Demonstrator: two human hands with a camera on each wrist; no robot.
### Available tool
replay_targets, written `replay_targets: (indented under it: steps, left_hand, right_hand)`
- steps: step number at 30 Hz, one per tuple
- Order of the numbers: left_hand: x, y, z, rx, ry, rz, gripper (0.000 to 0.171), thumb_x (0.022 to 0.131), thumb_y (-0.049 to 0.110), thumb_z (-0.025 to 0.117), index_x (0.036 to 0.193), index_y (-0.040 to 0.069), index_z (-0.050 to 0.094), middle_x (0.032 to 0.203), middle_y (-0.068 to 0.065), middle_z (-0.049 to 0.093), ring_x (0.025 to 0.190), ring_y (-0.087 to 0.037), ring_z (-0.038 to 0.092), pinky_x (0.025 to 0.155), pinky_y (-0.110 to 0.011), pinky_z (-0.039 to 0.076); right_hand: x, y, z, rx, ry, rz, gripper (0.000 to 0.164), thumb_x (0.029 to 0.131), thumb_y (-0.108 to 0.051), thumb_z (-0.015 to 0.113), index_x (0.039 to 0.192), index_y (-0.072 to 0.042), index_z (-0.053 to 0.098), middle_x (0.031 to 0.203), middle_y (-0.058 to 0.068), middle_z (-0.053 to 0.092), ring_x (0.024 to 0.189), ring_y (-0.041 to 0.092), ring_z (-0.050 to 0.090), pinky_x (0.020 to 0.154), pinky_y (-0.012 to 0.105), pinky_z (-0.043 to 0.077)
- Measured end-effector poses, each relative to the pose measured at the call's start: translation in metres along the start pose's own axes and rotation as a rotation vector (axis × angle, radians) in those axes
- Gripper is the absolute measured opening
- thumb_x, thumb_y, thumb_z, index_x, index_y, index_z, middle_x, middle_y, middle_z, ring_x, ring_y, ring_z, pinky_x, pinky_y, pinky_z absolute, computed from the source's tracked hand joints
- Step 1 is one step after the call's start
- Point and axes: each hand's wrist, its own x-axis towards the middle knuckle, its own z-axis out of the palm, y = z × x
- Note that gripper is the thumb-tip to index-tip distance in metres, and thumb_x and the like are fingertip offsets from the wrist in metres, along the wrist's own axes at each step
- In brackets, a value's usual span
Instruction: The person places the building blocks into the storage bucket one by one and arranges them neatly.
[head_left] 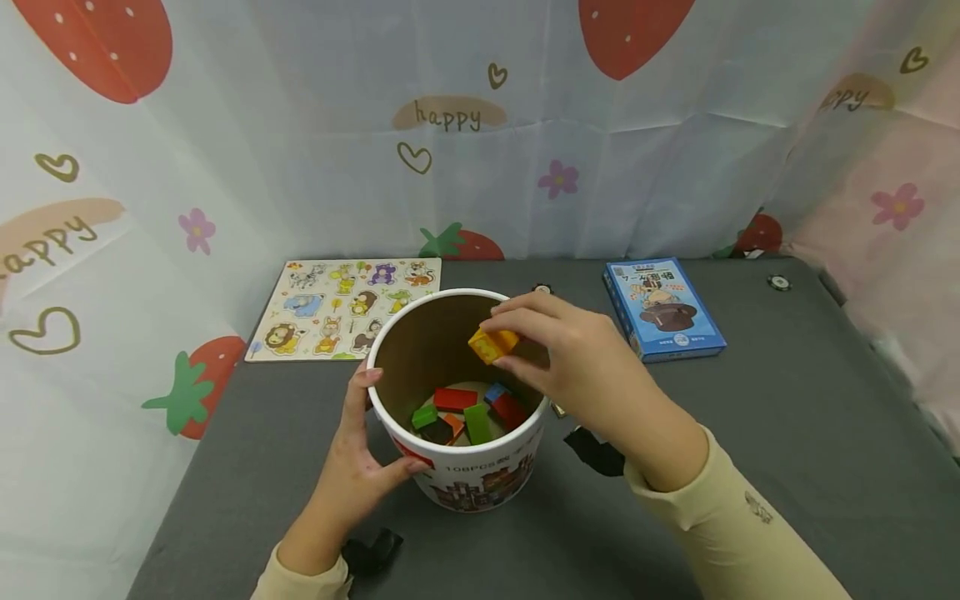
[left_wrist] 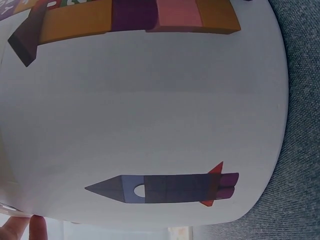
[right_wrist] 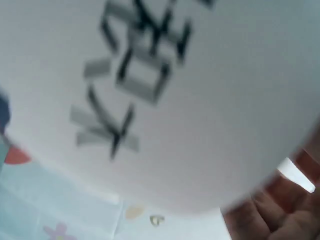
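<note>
A white paper bucket (head_left: pixel 480 487) with printed pictures stands upright on the dark grey table. My left hand (head_left: pixel 356 462) grips its left side, thumb on the front wall and fingertips at the rim. Over the bucket's mouth, my right hand (head_left: pixel 577 354) pinches a yellow toy block (head_left: pixel 491 343) between thumb and fingers. Lower down, a red block (head_left: pixel 455 400), a green block (head_left: pixel 477 425) and several others lie on the bottom. The bucket wall (left_wrist: pixel 150 105) with a printed rocket fills the left wrist view. In the right wrist view, blurred lettering covers the wall.
Behind the bucket at left lies an animal puzzle board (head_left: pixel 300 333), partly hidden by it. A blue box (head_left: pixel 665 310) lies at the back right. A small round token (head_left: pixel 778 283) is near the far right corner. A patterned curtain (head_left: pixel 322 200) hangs behind the table.
</note>
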Motion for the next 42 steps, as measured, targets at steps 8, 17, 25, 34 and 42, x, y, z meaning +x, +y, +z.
replay_targets:
  steps: [8, 17, 25, 34, 42]
  left_hand:
    - [0.000, -0.001, 0.002, 0.004, 0.005, -0.015, 0.102, 0.073, 0.056, 0.075, 0.146, 0.012, 0.021, 0.157, -0.008, 0.011, 0.132, -0.036, 0.028, 0.096, -0.070, 0.022]
    - [0.003, 0.000, 0.003, 0.002, 0.002, -0.005, 0.102, 0.073, 0.057, 0.075, 0.147, 0.012, 0.021, 0.157, -0.007, 0.011, 0.133, -0.036, 0.026, 0.096, -0.071, 0.021]
    - [0.004, -0.003, 0.001, -0.007, 0.004, 0.000, 0.102, 0.072, 0.052, 0.078, 0.146, 0.010, 0.021, 0.156, -0.006, 0.014, 0.131, -0.039, 0.028, 0.095, -0.070, 0.022]
    - [0.001, -0.002, 0.000, 0.007, 0.009, -0.014, 0.102, 0.070, 0.046, 0.082, 0.146, 0.010, 0.023, 0.157, -0.006, 0.012, 0.134, -0.036, 0.026, 0.096, -0.070, 0.023]
    - [0.001, -0.001, 0.002, -0.014, 0.013, 0.004, 0.104, 0.070, 0.049, 0.081, 0.145, 0.009, 0.023, 0.155, -0.006, 0.016, 0.129, -0.039, 0.030, 0.094, -0.068, 0.024]
  right_hand:
    - [0.009, 0.003, 0.018, 0.007, -0.271, -0.022, 0.036, 0.081, -0.013, 0.077, 0.115, -0.018, 0.068, 0.118, -0.003, 0.062, 0.092, 0.010, 0.064, 0.071, 0.025, 0.051]
    - [0.002, 0.013, 0.015, 0.033, -0.018, -0.044, 0.018, 0.086, -0.012, 0.072, 0.104, -0.015, 0.071, 0.114, -0.002, 0.060, 0.098, 0.011, 0.059, 0.080, 0.026, 0.048]
    - [-0.022, 0.069, 0.021, -0.085, 0.170, 0.197, 0.015, 0.088, -0.006, 0.067, 0.101, -0.011, 0.069, 0.108, 0.006, 0.054, 0.089, 0.020, 0.054, 0.070, 0.034, 0.045]
    - [-0.071, 0.111, 0.052, -0.287, -0.509, 0.596, 0.039, 0.083, -0.032, 0.075, 0.114, -0.012, 0.062, 0.109, 0.012, 0.054, 0.082, 0.027, 0.059, 0.069, 0.047, 0.050]
    - [-0.096, 0.115, 0.064, -0.299, -0.675, 0.659, 0.047, 0.080, -0.033, 0.077, 0.110, -0.002, 0.058, 0.096, 0.013, 0.055, 0.079, 0.027, 0.058, 0.065, 0.046, 0.049]
